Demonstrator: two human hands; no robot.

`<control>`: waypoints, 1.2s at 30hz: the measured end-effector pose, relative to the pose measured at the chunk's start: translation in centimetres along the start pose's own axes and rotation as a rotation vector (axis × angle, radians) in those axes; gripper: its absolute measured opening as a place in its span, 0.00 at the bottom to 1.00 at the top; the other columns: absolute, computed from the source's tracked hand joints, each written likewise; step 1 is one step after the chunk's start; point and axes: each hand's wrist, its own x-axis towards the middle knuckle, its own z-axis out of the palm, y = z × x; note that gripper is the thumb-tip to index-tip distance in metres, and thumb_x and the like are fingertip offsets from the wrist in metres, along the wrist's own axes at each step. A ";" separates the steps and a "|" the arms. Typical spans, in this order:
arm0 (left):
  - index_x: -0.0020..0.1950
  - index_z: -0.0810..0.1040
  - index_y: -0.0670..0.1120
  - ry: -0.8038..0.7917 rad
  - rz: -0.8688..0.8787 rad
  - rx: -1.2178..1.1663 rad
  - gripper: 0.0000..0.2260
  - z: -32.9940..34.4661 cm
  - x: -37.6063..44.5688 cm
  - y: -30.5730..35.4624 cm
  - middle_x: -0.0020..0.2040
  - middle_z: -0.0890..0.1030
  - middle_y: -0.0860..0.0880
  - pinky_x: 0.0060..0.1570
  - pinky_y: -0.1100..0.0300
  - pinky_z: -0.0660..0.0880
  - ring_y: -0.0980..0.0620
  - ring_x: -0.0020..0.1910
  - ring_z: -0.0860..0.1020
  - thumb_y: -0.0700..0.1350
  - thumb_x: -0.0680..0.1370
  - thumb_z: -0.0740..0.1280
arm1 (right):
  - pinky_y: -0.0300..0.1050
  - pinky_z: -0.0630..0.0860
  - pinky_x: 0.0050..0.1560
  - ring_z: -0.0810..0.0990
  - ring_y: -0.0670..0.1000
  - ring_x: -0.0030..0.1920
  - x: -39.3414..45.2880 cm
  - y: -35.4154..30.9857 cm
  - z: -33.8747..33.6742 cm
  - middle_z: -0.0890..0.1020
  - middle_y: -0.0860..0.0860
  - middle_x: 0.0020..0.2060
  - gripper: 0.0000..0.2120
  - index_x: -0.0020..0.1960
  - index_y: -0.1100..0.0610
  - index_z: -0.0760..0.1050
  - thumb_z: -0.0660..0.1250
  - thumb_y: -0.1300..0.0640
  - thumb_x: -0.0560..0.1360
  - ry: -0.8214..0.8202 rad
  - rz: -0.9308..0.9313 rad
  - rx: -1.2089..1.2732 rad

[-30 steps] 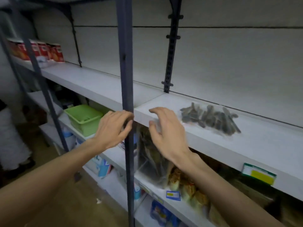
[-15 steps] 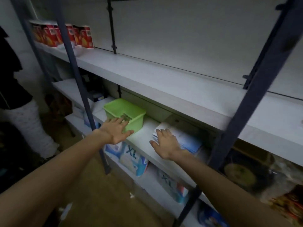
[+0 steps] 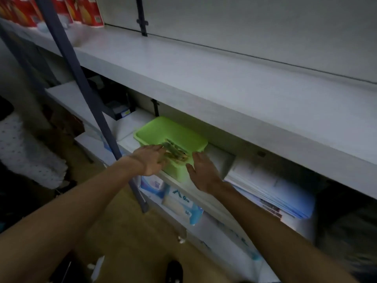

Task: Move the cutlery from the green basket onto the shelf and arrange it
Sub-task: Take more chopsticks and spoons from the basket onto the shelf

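Both bare arms are stretched forward and down. The left hand (image 3: 151, 160) is held palm down, its fingers reaching forward. The right hand (image 3: 202, 171) is held flat and open just beside it, fingers straight, thumb spread out to the left.
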 end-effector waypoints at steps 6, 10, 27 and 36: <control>0.81 0.59 0.46 -0.101 0.100 -0.052 0.26 -1.2 8.4 -5.9 0.81 0.60 0.47 0.74 0.56 0.59 0.47 0.78 0.61 0.56 0.86 0.48 | 0.44 0.50 0.77 0.55 0.58 0.80 8.8 -0.4 1.6 0.57 0.61 0.80 0.29 0.80 0.65 0.52 0.54 0.52 0.85 -0.150 0.064 -0.067; 0.79 0.62 0.45 -0.158 0.124 -0.020 0.25 -0.6 13.0 -9.2 0.76 0.68 0.44 0.63 0.54 0.72 0.43 0.69 0.73 0.54 0.85 0.55 | 0.50 0.49 0.80 0.50 0.61 0.80 12.2 -1.8 3.0 0.47 0.62 0.81 0.38 0.81 0.65 0.41 0.57 0.47 0.83 -0.351 0.190 -0.207; 0.77 0.62 0.49 -0.169 0.690 0.190 0.32 3.0 24.7 -12.5 0.76 0.66 0.47 0.68 0.50 0.68 0.45 0.73 0.67 0.59 0.78 0.67 | 0.57 0.67 0.70 0.67 0.60 0.73 16.5 -3.7 8.7 0.68 0.57 0.72 0.33 0.76 0.57 0.62 0.67 0.41 0.78 -0.356 0.730 -0.097; 0.73 0.68 0.48 -0.047 0.648 0.268 0.24 4.6 26.0 -12.1 0.71 0.71 0.44 0.63 0.51 0.70 0.43 0.69 0.70 0.58 0.81 0.61 | 0.52 0.72 0.65 0.75 0.59 0.65 16.9 -3.4 8.6 0.74 0.58 0.66 0.37 0.72 0.59 0.65 0.71 0.38 0.74 -0.323 0.768 -0.085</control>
